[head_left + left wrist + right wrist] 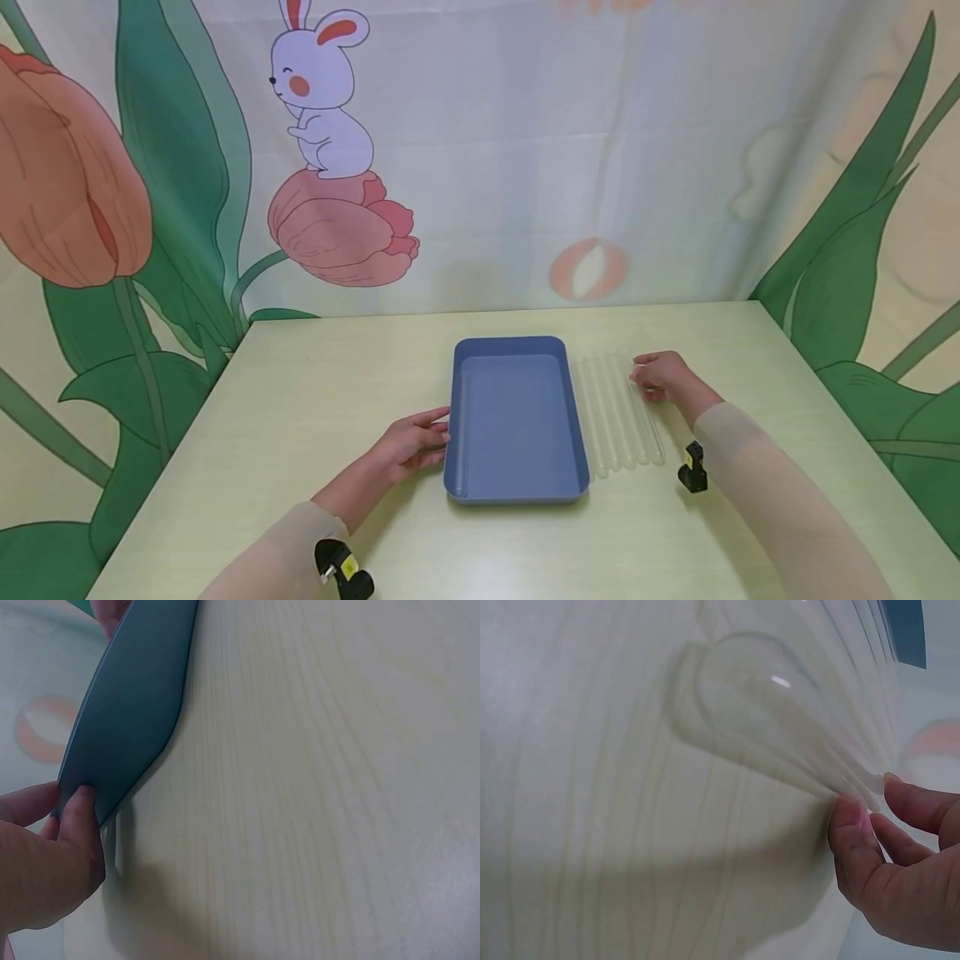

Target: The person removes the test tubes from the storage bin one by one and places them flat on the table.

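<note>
A blue rectangular tray lies on the table with nothing in it. At its left side is my left hand, fingertips resting against the outer wall, which also shows in the left wrist view as a dark blue-green side. To the tray's right, clear test tubes lie side by side, rounded ends toward me. My right hand pinches the far end of the rightmost test tube between thumb and fingers. In the right wrist view that tube's rounded end looms large, close over the table.
The pale wood-grain table ends at the back against a printed curtain with a rabbit and tulips. Each forearm carries a small black wrist camera, the right camera hanging low over the table.
</note>
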The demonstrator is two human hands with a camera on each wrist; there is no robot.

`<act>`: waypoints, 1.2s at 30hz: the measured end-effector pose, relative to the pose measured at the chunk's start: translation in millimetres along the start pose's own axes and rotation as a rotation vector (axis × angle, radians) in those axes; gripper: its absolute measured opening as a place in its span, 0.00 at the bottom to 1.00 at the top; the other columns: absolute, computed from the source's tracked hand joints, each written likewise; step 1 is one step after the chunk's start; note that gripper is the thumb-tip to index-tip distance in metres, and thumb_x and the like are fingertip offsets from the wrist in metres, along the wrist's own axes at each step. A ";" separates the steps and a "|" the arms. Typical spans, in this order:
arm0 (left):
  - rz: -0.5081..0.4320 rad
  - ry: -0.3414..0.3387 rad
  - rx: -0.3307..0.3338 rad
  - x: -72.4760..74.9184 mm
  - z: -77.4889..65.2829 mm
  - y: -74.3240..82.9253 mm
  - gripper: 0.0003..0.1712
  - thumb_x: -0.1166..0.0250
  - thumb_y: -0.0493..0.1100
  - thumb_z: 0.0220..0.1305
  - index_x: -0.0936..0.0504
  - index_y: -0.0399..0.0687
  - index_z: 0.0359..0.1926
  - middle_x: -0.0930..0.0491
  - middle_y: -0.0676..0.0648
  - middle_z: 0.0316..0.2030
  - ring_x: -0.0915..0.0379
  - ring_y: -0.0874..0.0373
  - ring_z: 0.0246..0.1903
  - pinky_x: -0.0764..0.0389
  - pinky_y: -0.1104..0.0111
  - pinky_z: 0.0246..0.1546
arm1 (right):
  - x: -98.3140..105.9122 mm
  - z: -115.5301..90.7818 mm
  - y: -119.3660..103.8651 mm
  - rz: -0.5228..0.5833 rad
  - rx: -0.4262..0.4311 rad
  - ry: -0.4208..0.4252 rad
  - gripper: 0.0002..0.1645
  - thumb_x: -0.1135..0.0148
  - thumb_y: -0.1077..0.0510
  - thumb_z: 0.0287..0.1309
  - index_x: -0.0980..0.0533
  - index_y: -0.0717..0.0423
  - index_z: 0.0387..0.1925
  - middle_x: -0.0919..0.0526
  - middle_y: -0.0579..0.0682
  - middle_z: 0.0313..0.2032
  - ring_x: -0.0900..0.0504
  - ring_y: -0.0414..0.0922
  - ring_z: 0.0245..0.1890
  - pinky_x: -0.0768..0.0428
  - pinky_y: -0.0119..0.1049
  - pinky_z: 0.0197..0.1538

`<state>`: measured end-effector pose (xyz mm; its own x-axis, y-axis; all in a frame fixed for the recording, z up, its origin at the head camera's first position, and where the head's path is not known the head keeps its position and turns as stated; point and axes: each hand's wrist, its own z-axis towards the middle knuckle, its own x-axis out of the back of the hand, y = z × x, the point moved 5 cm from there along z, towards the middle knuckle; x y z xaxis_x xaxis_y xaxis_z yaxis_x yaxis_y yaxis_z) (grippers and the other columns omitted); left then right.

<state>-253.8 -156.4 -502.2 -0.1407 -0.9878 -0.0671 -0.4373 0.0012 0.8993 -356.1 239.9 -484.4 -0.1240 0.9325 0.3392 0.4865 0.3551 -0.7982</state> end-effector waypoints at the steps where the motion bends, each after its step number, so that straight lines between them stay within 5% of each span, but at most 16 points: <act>1: 0.000 0.000 0.000 0.0 0.2 -0.1 0.33 0.43 0.27 0.70 0.34 0.37 0.75 0.30 0.29 0.70 0.18 0.65 0.38 0.16 0.76 0.37 | -0.2 -0.1 0.0 0.002 0.001 0.002 0.32 0.45 0.69 0.70 0.39 0.71 0.73 0.26 0.41 0.26 0.29 0.37 0.28 0.21 0.27 0.32; 23: -0.011 -0.002 0.000 -2.0 -1.9 0.9 0.33 0.44 0.26 0.70 0.35 0.36 0.75 0.31 0.28 0.70 0.18 0.65 0.39 0.15 0.74 0.39 | -1.4 1.0 2.3 0.005 0.019 0.022 0.33 0.44 0.69 0.68 0.38 0.72 0.72 0.24 0.46 0.33 0.29 0.38 0.30 0.22 0.26 0.31; 31: -0.033 -0.038 -0.008 -2.3 -2.1 1.7 0.33 0.46 0.26 0.71 0.38 0.34 0.76 0.31 0.28 0.70 0.18 0.65 0.39 0.16 0.75 0.40 | 7.4 37.3 19.8 0.027 0.080 -0.050 0.33 0.35 0.67 0.64 0.31 0.69 0.68 0.21 0.49 0.34 0.26 0.39 0.30 0.20 0.30 0.32; 36: -0.036 -0.039 -0.004 -2.5 -2.9 2.1 0.33 0.46 0.26 0.71 0.38 0.35 0.76 0.31 0.28 0.70 0.18 0.66 0.39 0.15 0.76 0.39 | 2.2 10.9 6.7 -0.024 0.057 -0.013 0.33 0.42 0.68 0.68 0.37 0.72 0.72 0.21 0.48 0.35 0.27 0.37 0.30 0.21 0.28 0.32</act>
<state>-251.9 -154.4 -498.9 -0.1595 -0.9804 -0.1158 -0.4387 -0.0347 0.8980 -362.5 245.1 -494.4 -0.1468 0.9244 0.3520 0.4334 0.3800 -0.8172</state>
